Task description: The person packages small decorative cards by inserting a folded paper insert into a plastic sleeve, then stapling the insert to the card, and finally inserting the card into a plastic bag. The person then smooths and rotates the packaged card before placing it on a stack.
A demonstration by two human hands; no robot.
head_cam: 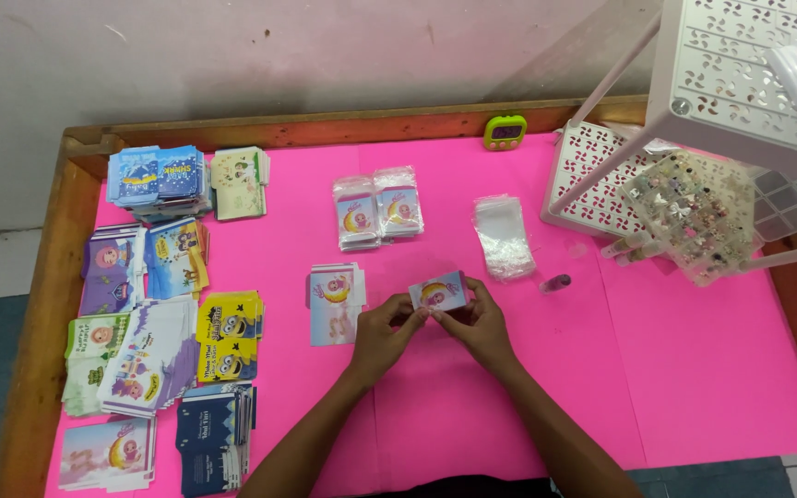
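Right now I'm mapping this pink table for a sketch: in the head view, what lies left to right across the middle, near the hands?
Yellow card stack → flat card pile → left hand → small card held by both hands → right hand → small purple bottle.

L hand & R hand pinch a small printed paper card w/ pink-yellow picture over the bright pink table cover. Just left: stack of matching flat cards. Behind: clear plastic sleeves pile, two bagged card packs.
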